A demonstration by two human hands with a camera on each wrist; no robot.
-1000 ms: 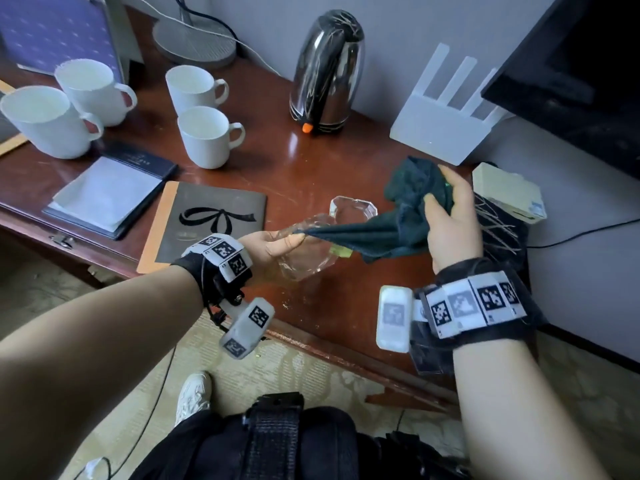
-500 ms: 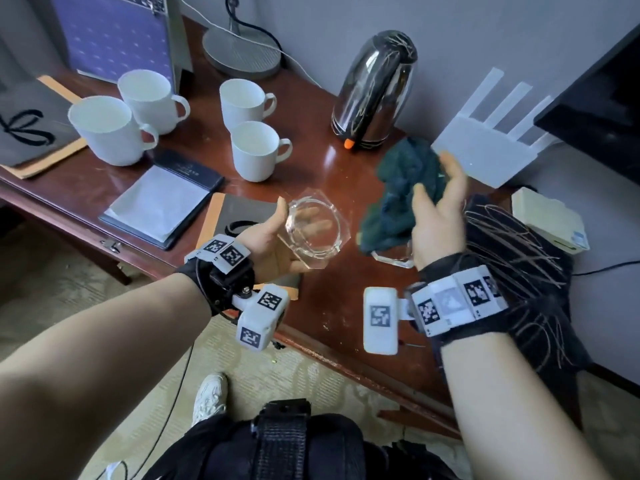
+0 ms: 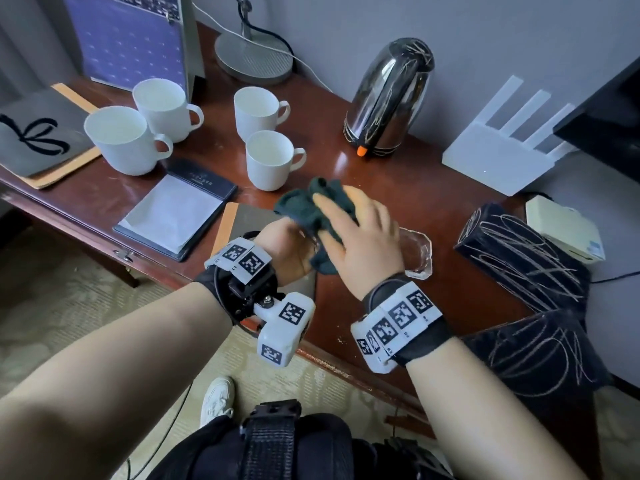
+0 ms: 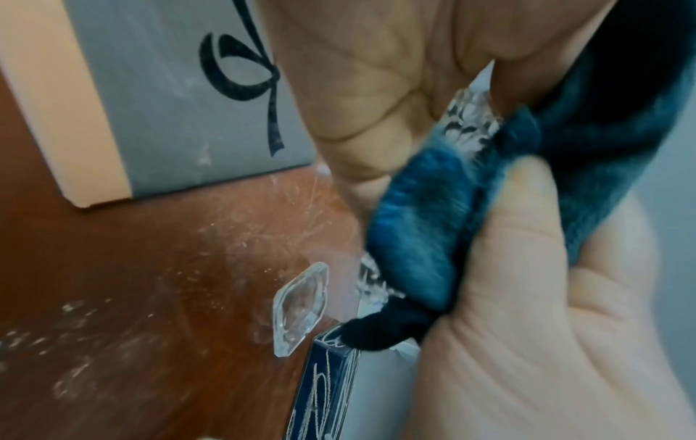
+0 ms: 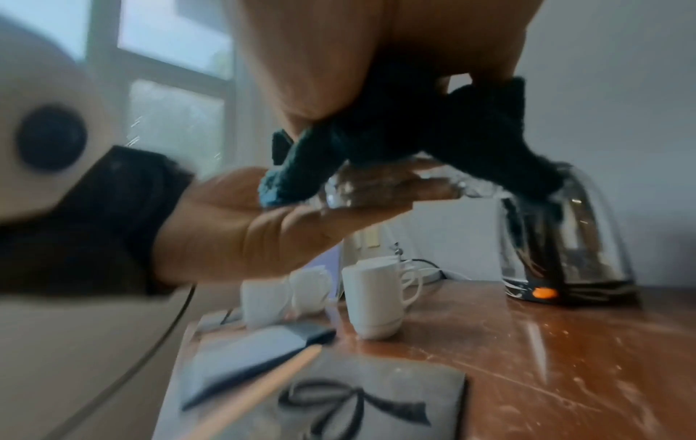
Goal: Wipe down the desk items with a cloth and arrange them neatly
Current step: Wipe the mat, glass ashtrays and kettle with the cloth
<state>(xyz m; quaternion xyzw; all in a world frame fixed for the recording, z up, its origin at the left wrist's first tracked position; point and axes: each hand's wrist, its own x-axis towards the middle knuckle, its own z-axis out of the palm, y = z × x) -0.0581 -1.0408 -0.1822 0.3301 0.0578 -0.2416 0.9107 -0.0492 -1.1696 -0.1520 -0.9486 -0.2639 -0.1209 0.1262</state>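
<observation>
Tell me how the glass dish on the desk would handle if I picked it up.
The glass dish looks thick and faceted, so probably stiff and heavy for its size. Its smooth clear surface may be slippery. It sits flat on the desk, unlikely to roll, but could chip if dropped.

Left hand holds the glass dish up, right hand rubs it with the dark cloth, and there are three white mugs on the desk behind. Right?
Not quite: there are four white mugs, not three, as the head view shows. The rest stands: the left hand holds the glass dish up, and the right hand rubs it with the dark cloth.
</observation>
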